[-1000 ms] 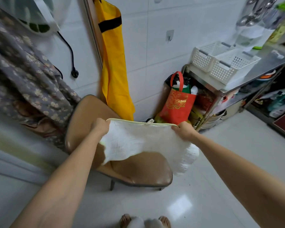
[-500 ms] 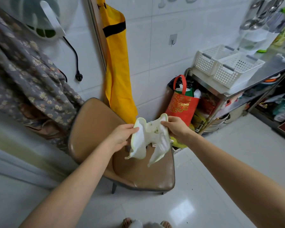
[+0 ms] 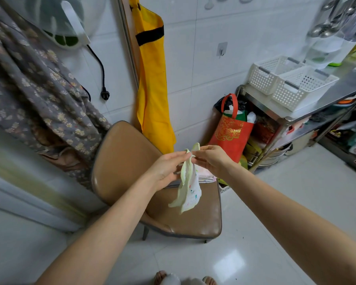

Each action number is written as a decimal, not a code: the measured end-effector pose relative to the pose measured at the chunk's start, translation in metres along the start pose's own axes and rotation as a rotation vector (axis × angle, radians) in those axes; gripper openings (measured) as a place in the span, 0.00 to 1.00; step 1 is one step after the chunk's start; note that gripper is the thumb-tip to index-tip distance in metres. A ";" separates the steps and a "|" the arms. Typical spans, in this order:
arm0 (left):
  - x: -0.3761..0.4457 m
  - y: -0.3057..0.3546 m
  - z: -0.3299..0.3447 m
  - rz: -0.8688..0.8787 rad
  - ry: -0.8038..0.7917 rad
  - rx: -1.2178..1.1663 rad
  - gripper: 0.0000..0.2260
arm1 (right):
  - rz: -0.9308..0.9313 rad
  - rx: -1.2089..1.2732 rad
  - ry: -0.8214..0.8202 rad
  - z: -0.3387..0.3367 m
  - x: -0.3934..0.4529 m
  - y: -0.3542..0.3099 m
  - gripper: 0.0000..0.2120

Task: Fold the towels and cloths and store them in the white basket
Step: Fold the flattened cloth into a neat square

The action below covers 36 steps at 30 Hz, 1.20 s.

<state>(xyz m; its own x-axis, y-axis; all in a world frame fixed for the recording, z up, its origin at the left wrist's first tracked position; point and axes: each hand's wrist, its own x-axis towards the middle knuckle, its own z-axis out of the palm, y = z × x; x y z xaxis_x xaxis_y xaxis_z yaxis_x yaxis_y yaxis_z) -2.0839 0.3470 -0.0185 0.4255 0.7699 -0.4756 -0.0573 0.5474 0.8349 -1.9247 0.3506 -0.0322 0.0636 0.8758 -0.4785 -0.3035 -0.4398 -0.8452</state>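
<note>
1. Cloth, white with a pale green edge and small coloured specks, hangs folded in 2 from a pinch at its top corners.
2. Left hand pinches the top edge with thumb and fingertips curled onto it; the other fingers lie loosely beside the fabric.
3. Right hand meets it from the other side, thumb and forefinger closed on the same top corners, so both grips touch.
4. Below the grip stands a brown chair, its seat under the dangling end; the cloth does not touch it.
5. Just behind the grip, folded pinkish cloths lie on the seat's far edge.
6. Well apart, up and to the right of the grip, 2 white baskets sit side by side on a steel shelf.
7. Red bag beyond the right hand bears a gold pattern; no writing can be read.
</note>
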 end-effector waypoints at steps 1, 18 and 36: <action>-0.001 0.001 0.000 -0.007 -0.006 0.037 0.13 | 0.000 -0.021 -0.010 0.000 0.000 0.000 0.02; 0.009 0.007 -0.011 -0.027 0.204 -0.177 0.08 | -0.557 -0.734 0.043 0.013 -0.025 0.025 0.03; -0.004 0.025 -0.027 0.667 0.020 0.682 0.10 | -0.521 -0.287 -0.119 0.009 -0.028 0.014 0.06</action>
<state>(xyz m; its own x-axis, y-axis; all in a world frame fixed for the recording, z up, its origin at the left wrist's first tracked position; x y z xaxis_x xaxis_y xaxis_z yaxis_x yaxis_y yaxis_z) -2.1110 0.3662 -0.0035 0.4796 0.8632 0.1578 0.2587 -0.3109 0.9145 -1.9395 0.3218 -0.0280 0.0229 0.9992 0.0316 0.0087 0.0314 -0.9995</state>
